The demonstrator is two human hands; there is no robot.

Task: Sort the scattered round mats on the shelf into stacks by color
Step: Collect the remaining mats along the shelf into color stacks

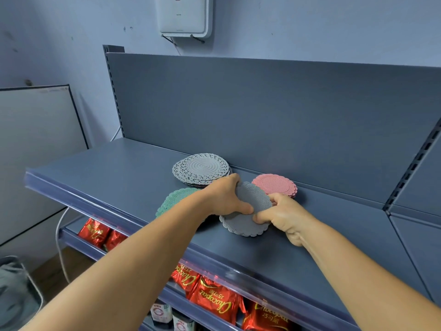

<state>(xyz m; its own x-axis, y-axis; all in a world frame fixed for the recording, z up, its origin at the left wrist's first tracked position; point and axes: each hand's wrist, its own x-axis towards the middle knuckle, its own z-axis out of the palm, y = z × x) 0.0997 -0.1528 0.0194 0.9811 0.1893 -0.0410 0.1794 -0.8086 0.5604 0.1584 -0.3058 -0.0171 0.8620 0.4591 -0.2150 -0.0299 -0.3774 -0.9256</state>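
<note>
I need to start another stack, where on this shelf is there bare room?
Bare blue-grey metal shelf lies left of the grey lace-edged mat stack and green mat, and right of the pink mat stack. The middle is crowded.

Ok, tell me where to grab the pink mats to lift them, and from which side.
Take the pink mats by their scalloped rim on the right side, fingers slid under the edge. They lie flat and thin near the back panel, and the right hand and grey mats crowd the front-left.
</note>
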